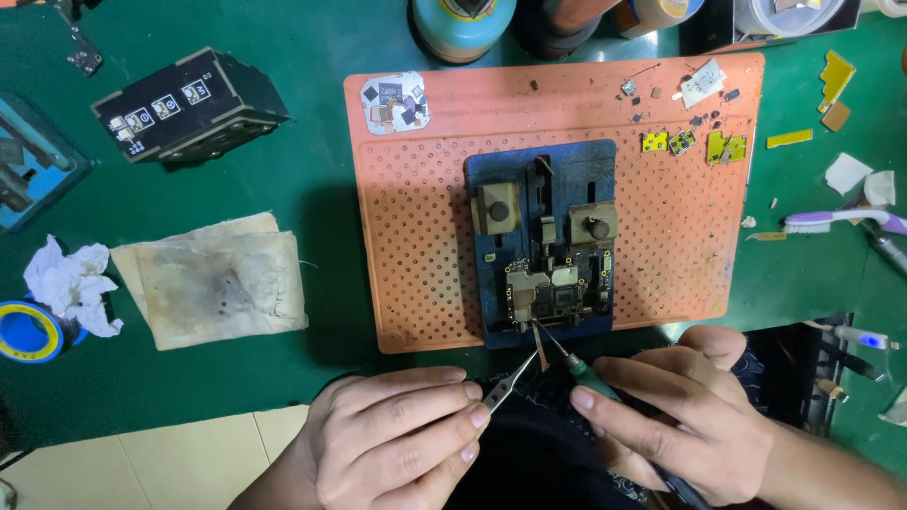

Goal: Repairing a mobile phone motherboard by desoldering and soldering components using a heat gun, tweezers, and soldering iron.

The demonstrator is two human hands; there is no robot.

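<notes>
A small circuit board (556, 293) sits clamped in a blue holding fixture (540, 241) at the middle of an orange perforated work mat (425, 236) on the green desk (189, 378). Just below the fixture's near edge, the left hand (397, 439) pinches metal tweezers (510, 381), whose tips point up toward the board's lower edge. Beside it, the right hand (680, 416) is closed around a green-handled pointed tool (576, 364), its thin tip also meeting the board's lower edge, next to the tweezer tips. Left of the mat lies a stained folded cloth (213, 281), and further left a crumpled white tissue (71, 279). Above the cloth stands a black box (189, 104). Right of the mat lies a toothbrush (841, 220).
</notes>
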